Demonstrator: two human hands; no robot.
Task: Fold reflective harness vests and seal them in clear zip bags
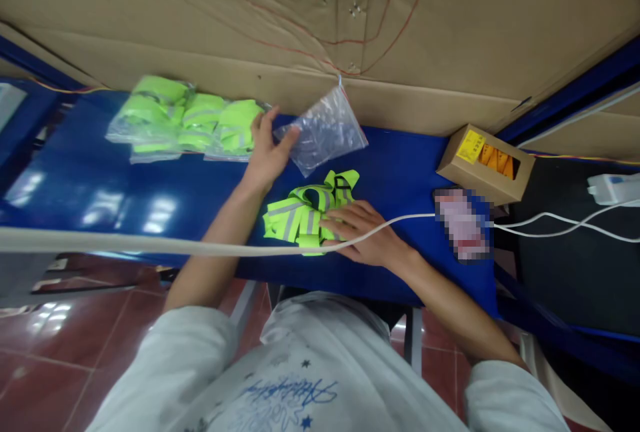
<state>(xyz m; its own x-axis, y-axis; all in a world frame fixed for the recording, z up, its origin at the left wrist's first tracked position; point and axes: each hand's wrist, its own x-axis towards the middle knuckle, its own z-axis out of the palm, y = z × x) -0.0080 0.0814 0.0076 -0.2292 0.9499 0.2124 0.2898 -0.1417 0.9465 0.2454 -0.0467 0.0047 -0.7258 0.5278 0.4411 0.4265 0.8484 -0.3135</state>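
Observation:
A folded bright-yellow reflective vest (287,215) with grey stripes and a black buckle lies on the blue table (200,199) in front of me. My right hand (367,232) rests on its right side, fingers stretched out over the fabric. Farther back, my left hand (270,152) has thumb and fingers apart, with the thumb over the left corner of a clear zip bag (330,129). That bag looks flat and lies behind the vest. Left of the same hand, several bagged yellow vests (200,115) sit in a row, the nearest almost touching its fingers.
A cardboard box (453,152) with orange contents stands at the back right, near a blurred-out phone (463,225). A white cable (400,220) crosses the view in front of the vest. Behind the table rises a cardboard wall (425,72) with thin red wires.

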